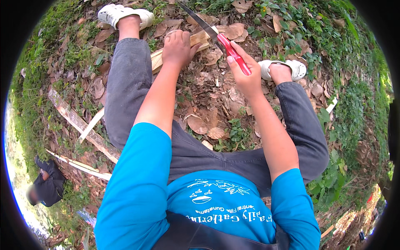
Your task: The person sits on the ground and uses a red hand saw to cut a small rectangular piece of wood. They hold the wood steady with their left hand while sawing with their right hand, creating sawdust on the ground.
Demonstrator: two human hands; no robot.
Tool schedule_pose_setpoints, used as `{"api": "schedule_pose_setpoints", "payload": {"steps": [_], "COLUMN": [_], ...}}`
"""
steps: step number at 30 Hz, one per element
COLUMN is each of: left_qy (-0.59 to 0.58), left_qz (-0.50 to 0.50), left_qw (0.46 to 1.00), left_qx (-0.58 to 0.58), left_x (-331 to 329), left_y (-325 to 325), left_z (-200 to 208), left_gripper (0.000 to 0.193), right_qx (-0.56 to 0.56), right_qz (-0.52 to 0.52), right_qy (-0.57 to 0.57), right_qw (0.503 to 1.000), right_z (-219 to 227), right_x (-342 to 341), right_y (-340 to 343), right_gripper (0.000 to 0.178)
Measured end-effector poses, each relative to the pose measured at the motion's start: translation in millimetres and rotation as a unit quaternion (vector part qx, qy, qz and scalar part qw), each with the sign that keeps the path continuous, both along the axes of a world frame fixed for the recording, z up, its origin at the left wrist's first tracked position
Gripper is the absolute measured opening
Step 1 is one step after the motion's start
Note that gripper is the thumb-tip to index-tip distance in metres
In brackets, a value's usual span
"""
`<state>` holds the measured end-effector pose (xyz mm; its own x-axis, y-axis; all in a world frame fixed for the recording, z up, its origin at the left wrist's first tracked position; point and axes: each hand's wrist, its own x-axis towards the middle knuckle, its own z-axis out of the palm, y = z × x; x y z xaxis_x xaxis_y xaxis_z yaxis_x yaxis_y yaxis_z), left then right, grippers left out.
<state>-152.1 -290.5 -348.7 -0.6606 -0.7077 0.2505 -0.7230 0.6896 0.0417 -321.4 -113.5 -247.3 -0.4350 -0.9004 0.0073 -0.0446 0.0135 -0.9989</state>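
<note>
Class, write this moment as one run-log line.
left hand: on split wood | right hand: gripping red-handled blade | blade: across wood's end in view, contact unclear | around: dry leaves

The left hand (178,49) lay back upward, its fingers bent down ahead of the knuckles and its thumb spread to their right, the bare forearm (155,100) stretching behind them. The right hand (246,73) was curled in a grip, thumb left of its fingers, forearm (273,125) slanting back rightward behind them.

Dry brown leaves (198,124) are littering the ground (191,95), low green plants (352,110) are growing thickly around, and daylight is brightening this overgrown outdoor spot.
</note>
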Motion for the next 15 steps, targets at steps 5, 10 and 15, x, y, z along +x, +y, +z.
{"api": "schedule_pose_setpoints", "payload": {"steps": [5, 10, 15], "left_qy": [0.018, 0.029, 0.053], "left_qz": [0.003, 0.010, 0.010], "left_qw": [0.998, 0.996, 0.982], "left_qx": [0.054, 0.083, 0.182], "left_x": [8, 5, 5], "left_y": [-8, -20, -39], "left_z": [-2, 2, 1], "left_gripper": [0.056, 0.054, 0.056], "right_qx": [-0.022, -0.004, 0.007], "right_qz": [0.013, 0.031, 0.045], "right_qy": [0.056, 0.082, 0.129], "right_qw": [0.998, 0.996, 0.991], "right_z": [1, -1, 3], "right_x": [6, 14, 11], "right_y": [-9, -17, -20], "right_gripper": [0.044, 0.046, 0.049]}}
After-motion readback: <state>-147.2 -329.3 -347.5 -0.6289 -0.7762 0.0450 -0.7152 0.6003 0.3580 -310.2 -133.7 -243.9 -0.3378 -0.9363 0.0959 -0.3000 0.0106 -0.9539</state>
